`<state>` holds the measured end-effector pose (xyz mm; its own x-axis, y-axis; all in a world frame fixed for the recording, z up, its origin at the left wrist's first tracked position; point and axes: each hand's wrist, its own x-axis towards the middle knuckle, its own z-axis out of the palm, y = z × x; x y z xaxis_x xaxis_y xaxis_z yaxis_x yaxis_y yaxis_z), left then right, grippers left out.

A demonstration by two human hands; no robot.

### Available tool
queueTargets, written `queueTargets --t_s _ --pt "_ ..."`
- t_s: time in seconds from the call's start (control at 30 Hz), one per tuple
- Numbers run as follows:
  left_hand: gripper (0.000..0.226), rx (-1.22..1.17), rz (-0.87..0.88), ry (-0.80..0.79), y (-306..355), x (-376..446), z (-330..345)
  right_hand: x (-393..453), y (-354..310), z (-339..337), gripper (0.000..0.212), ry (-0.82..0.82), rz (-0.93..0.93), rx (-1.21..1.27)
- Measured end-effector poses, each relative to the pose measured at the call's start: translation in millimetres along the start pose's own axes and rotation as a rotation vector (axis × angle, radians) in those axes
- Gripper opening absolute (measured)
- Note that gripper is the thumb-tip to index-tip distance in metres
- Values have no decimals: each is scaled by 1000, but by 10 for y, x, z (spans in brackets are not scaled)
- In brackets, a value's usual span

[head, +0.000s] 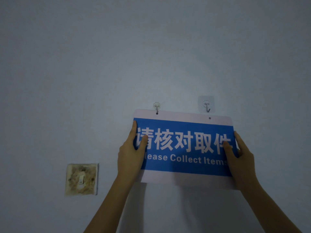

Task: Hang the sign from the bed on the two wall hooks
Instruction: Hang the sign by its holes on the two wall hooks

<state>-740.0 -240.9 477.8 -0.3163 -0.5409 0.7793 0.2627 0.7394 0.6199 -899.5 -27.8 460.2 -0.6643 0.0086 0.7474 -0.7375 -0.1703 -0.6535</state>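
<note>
A: Head view first. Blue-and-white sign (184, 147) pressed flat to the pale wall (151, 47), tilted, left end higher than right.

B: Grip?

A: Left hand (130, 153) clamped on the left edge, thumb across the printed face, fingers behind. Right hand (239, 157) clamped on the right edge the same way, thumb on the last character.

B: Hooks?

A: Left hook (156, 107) seems threaded through the left hole (157, 113); metal tip sits right at it. Right hook (208, 108), on its clear adhesive pad, bare. Right hole (209, 118) just below and slightly to the side of that hook, not touching.

B: So halfway through hanging.

A: Looks so. One side caught, the other loose.

B: Next move?

A: Probably lifting the right end, pivoting about the left hook, bringing the hole up over the hook tip, then easing down onto it. Needs the board tipped slightly off the wall to clear the tip.

B: Anything else nearby?

A: Stained wall switch (81, 179), low left, well apart from the sign. No bed in view.
</note>
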Motion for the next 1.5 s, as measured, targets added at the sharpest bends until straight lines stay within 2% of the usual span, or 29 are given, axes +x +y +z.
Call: queueTargets --t_s 0.2,0.5,0.77,1.0,1.27,1.5 --pt "61 51 12 1 -25 -6 -12 -39 59 10 46 -1 4 12" --pt "62 -60 -20 71 -32 -127 216 308 -51 -155 48 -3 -120 -110" --pt "61 -60 -15 135 -11 -192 387 627 -79 -204 51 -96 -73 -59" --pt "61 4 -4 106 -77 -114 288 452 130 -113 51 -104 -87 -60" --pt "61 48 10 107 -90 -119 267 380 204 -39 50 -47 -99 -75" --pt "60 131 31 99 -59 -121 238 248 184 -2 49 54 -75 -234"
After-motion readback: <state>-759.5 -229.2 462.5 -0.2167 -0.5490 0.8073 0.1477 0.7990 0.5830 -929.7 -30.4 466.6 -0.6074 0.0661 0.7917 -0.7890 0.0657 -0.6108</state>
